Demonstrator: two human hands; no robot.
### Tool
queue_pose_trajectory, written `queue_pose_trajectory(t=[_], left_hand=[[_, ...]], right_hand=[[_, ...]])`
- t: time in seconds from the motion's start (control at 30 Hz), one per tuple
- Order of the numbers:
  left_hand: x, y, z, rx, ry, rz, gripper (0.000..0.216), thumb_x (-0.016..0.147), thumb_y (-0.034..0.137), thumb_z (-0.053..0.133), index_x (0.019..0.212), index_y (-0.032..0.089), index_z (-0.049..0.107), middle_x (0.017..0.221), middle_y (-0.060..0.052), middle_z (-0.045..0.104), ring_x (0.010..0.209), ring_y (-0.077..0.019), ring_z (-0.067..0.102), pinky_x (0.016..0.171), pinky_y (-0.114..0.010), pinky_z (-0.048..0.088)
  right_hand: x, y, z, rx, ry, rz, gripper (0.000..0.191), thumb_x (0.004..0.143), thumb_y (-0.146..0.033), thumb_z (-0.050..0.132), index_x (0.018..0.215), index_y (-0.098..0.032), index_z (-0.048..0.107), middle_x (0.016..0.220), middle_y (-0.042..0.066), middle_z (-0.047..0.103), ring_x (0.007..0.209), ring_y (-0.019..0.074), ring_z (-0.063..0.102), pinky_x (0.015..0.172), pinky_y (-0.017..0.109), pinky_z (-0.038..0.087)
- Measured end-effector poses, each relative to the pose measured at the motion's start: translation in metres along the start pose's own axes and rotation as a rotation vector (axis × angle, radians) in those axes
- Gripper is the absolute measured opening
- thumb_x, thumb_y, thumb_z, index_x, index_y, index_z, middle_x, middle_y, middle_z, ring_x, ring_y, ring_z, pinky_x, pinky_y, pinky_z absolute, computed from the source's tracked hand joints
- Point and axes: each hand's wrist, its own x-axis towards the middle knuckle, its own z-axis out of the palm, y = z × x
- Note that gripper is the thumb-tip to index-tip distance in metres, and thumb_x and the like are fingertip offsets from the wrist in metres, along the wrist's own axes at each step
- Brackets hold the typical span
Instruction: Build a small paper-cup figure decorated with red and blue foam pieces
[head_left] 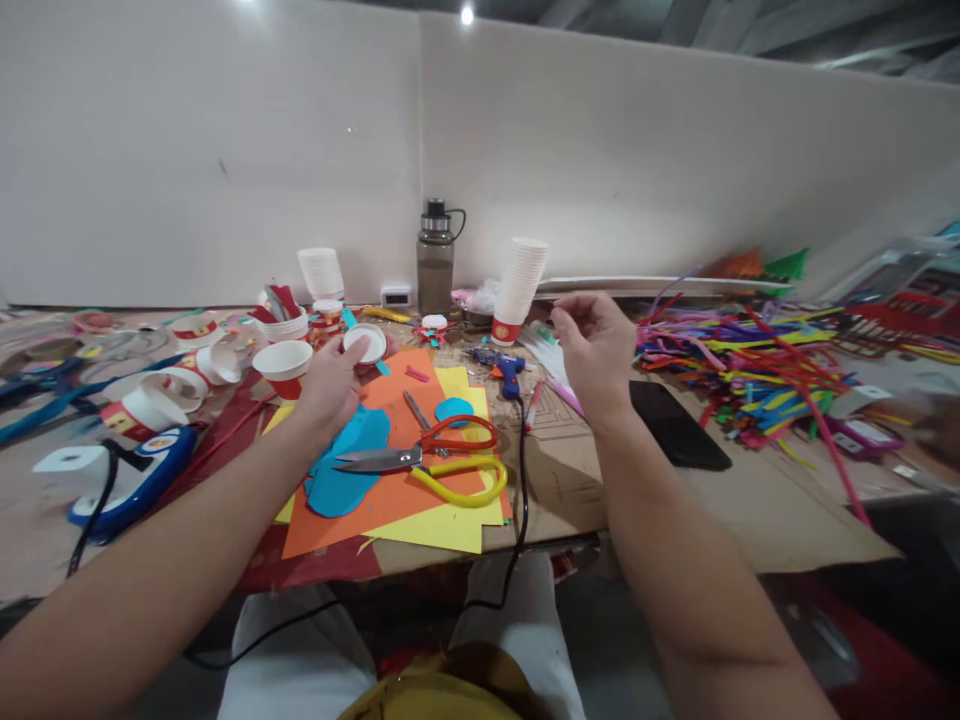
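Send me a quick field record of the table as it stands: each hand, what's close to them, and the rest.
left: the left hand grips a small paper cup
right: the right hand is raised over the table, fingers curled; can't tell if it pinches anything
near: scissors on orange paper, blue cut-out, glue gun
rest: cup stack, water bottle, phone, pile of coloured strips

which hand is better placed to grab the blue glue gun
Probably the right. The left hand grips a paper cup, while the right hand hovers close beside the glue gun, with nothing between them. Whether its curled fingers pinch anything small is unclear.
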Motion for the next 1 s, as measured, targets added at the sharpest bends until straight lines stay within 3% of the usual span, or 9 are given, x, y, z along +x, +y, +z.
queue_pose_trajectory(t=[0.1, 0.23, 0.33, 0.53, 0.67, 0.77, 0.9, 1.0], left_hand=[[0.002, -0.001, -0.002, -0.017, -0.011, -0.007, 0.016, 0.078, 0.019, 0.065, 0.093, 0.013, 0.064, 0.088, -0.008, 0.072, 0.080, -0.0184, 0.070, 0.066, -0.027, 0.054], [0.008, -0.002, -0.007, -0.047, 0.034, -0.052, 0.018, 0.077, 0.018, 0.064, 0.094, 0.013, 0.066, 0.086, -0.006, 0.071, 0.074, -0.0144, 0.068, 0.054, -0.020, 0.046], [0.012, -0.002, -0.009, -0.091, 0.093, -0.072, 0.018, 0.075, 0.015, 0.065, 0.092, 0.013, 0.067, 0.081, -0.003, 0.070, 0.065, -0.0093, 0.062, 0.048, -0.017, 0.040], [0.009, 0.003, -0.003, -0.173, 0.100, -0.165, 0.014, 0.075, 0.008, 0.063, 0.088, 0.012, 0.066, 0.080, -0.006, 0.070, 0.063, -0.0105, 0.061, 0.047, -0.018, 0.041], [0.004, 0.007, 0.000, -0.251, 0.123, -0.240, 0.009, 0.077, 0.007, 0.062, 0.085, 0.011, 0.065, 0.074, -0.005, 0.067, 0.056, -0.0101, 0.058, 0.045, -0.019, 0.043], [0.003, 0.010, 0.001, -0.277, 0.154, -0.295, 0.009, 0.078, 0.007, 0.061, 0.085, 0.011, 0.064, 0.072, -0.005, 0.067, 0.056, -0.0100, 0.058, 0.044, -0.018, 0.043], [0.004, 0.009, 0.000, -0.243, 0.154, -0.336, 0.009, 0.078, 0.008, 0.062, 0.087, 0.010, 0.065, 0.072, -0.005, 0.067, 0.056, -0.0101, 0.058, 0.043, -0.019, 0.044], [0.005, 0.005, -0.001, -0.235, 0.121, -0.324, 0.008, 0.078, 0.009, 0.062, 0.086, 0.010, 0.065, 0.068, -0.004, 0.065, 0.051, -0.0085, 0.054, 0.039, -0.018, 0.038]], right_hand=[[0.003, 0.012, -0.015, -0.197, -0.101, 0.023, 0.007, 0.080, -0.020, 0.061, 0.084, -0.018, 0.066, 0.078, 0.001, 0.068, 0.067, 0.0141, 0.059, 0.065, 0.028, 0.047], [-0.008, 0.026, -0.027, -0.584, -0.642, 0.053, 0.014, 0.081, -0.016, 0.058, 0.083, -0.017, 0.072, 0.080, 0.005, 0.071, 0.074, 0.0176, 0.062, 0.070, 0.028, 0.044], [-0.021, 0.030, -0.028, -0.807, -0.920, -0.019, 0.022, 0.083, -0.012, 0.055, 0.090, -0.018, 0.075, 0.091, 0.009, 0.071, 0.088, 0.0204, 0.062, 0.075, 0.028, 0.041], [-0.033, 0.025, -0.023, -0.980, -1.113, -0.246, 0.027, 0.092, -0.014, 0.045, 0.097, -0.019, 0.071, 0.096, 0.012, 0.066, 0.092, 0.0220, 0.059, 0.074, 0.029, 0.038], [-0.028, 0.025, -0.031, -0.962, -1.131, -0.403, 0.022, 0.092, -0.017, 0.047, 0.096, -0.018, 0.068, 0.096, 0.011, 0.064, 0.090, 0.0213, 0.058, 0.073, 0.029, 0.037], [-0.023, 0.024, -0.042, -0.946, -1.024, -0.474, 0.018, 0.091, -0.019, 0.047, 0.092, -0.016, 0.064, 0.093, 0.011, 0.064, 0.084, 0.0206, 0.059, 0.070, 0.029, 0.036], [-0.019, 0.014, -0.047, -0.920, -0.720, -0.394, 0.009, 0.086, -0.025, 0.052, 0.083, -0.018, 0.057, 0.071, 0.004, 0.062, 0.063, 0.0177, 0.055, 0.057, 0.028, 0.031], [-0.019, -0.006, -0.034, -0.677, -0.419, -0.252, 0.009, 0.083, -0.029, 0.055, 0.084, -0.020, 0.051, 0.060, -0.002, 0.054, 0.049, 0.0137, 0.047, 0.050, 0.027, 0.030]])
